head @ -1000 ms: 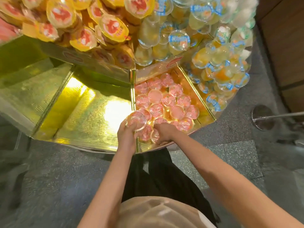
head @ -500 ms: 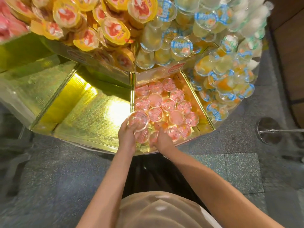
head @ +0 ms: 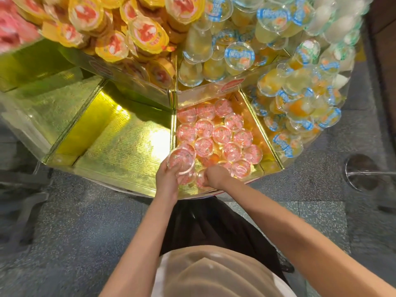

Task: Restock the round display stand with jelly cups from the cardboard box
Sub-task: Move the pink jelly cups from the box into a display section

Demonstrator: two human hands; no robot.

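The round display stand [head: 272, 166] has gold wedge compartments on its lower tier. One wedge holds several pink-lidded jelly cups [head: 220, 133]. My left hand [head: 169, 179] grips a clear pink-lidded jelly cup [head: 181, 160] at the wedge's front left corner, above the other cups. My right hand [head: 214, 176] is curled round another pink jelly cup [head: 200, 180] at the wedge's front edge, next to the left hand. The cardboard box is out of view.
Two gold wedges [head: 120, 151] to the left hold nothing. Yellow-lidded cups [head: 145, 35] and blue-lidded cups [head: 240, 54] fill the upper tier; more blue-lidded cups [head: 300, 108] fill the wedge at right. A metal post base [head: 362, 170] stands on the grey floor at right.
My right hand has drawn back slightly toward the wedge's front edge. The left hand keeps its cup in about the same place. The camera has shifted a little.
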